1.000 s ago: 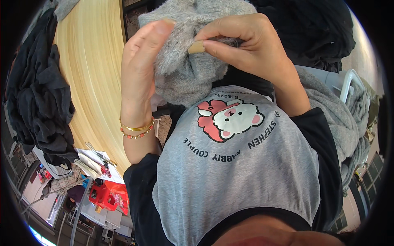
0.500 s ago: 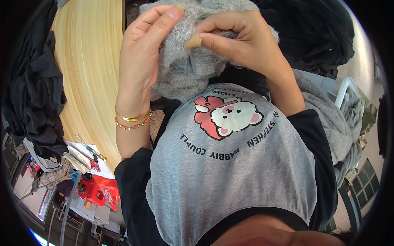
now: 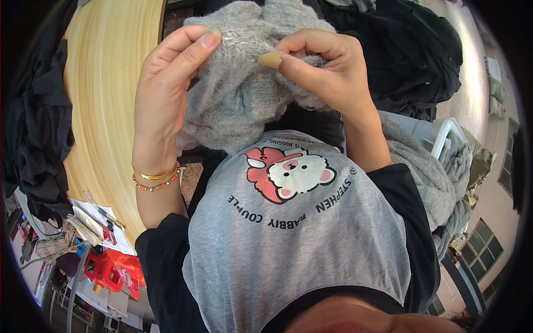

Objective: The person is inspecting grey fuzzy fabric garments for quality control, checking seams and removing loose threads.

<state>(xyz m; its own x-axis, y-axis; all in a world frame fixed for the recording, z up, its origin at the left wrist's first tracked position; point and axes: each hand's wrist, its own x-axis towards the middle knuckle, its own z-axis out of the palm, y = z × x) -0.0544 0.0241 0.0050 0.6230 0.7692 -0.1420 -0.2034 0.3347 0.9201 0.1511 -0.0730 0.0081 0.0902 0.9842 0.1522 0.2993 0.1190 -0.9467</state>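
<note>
A fuzzy grey knit piece [image 3: 239, 77] is held up in front of my chest, bunched and hanging in folds. My left hand [image 3: 172, 72] pinches its left edge between thumb and fingers; a gold bangle and a beaded bracelet circle that wrist. On the other side, my right hand [image 3: 327, 64] grips the knit with its fingers curled. A tan covering [image 3: 270, 60], like tape or a finger sleeve, shows at the tip of the right thumb. Between the two hands the knit is spread out. The right fingertips are partly hidden in the fabric.
A light wood table [image 3: 105, 100] runs along the left, with dark cloth [image 3: 33, 122] heaped on its far side. Papers and tools [image 3: 100, 216] lie at its near end, by a red plastic stool [image 3: 102, 271]. Black fabric [image 3: 400, 55] and a bin of grey knits [image 3: 425, 172] are at right.
The whole view has shifted a little. My hands are farther apart than before, and more of the grey knit is spread between them. Both keep their hold.
</note>
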